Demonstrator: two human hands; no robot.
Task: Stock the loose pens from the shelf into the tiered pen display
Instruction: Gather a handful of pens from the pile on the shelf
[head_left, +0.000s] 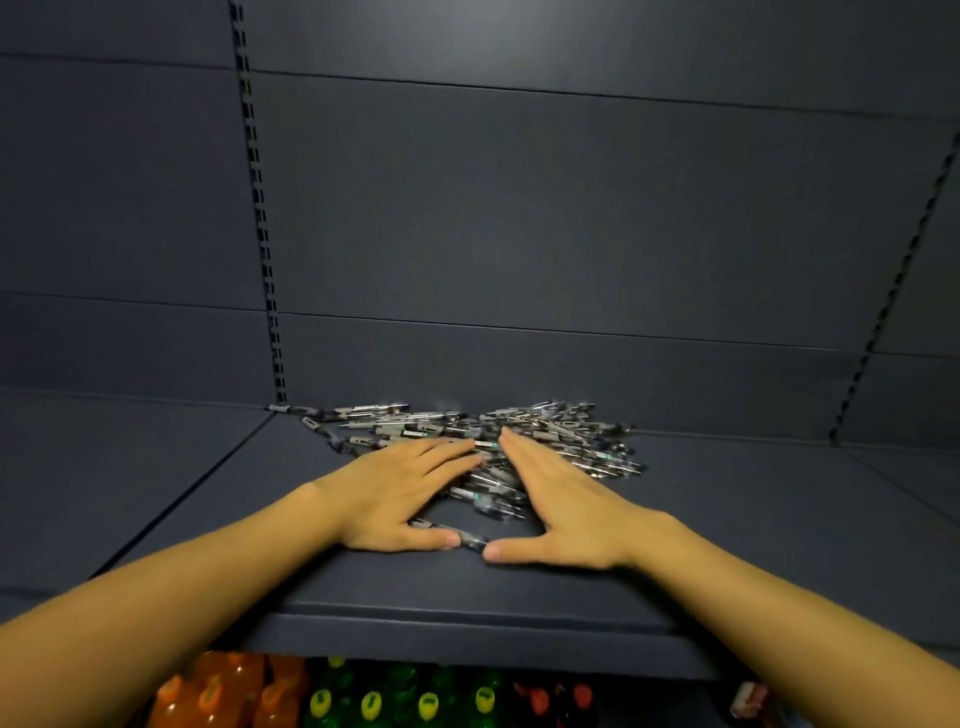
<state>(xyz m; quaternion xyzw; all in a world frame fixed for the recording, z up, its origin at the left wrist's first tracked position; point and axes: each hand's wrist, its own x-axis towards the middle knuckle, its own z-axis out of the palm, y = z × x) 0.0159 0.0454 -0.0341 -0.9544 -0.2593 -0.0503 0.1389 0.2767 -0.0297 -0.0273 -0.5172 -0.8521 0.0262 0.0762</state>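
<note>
Both hands lie flat with straight fingers on the near side of a heap of loose pens (498, 447). The left hand (400, 488) angles in from the left and the right hand (566, 499) from the right, fingertips nearly meeting over the heap and thumbs pointing toward each other, one pen between the thumbs. Neither hand seems to grip anything, though blur makes that hard to confirm. The pens rest on a dark shelf (727, 519) near its back panel (519, 234). Below the shelf stand orange bottles (228, 691), green bottles (405, 696) and red-capped bottles (556, 699).
</note>
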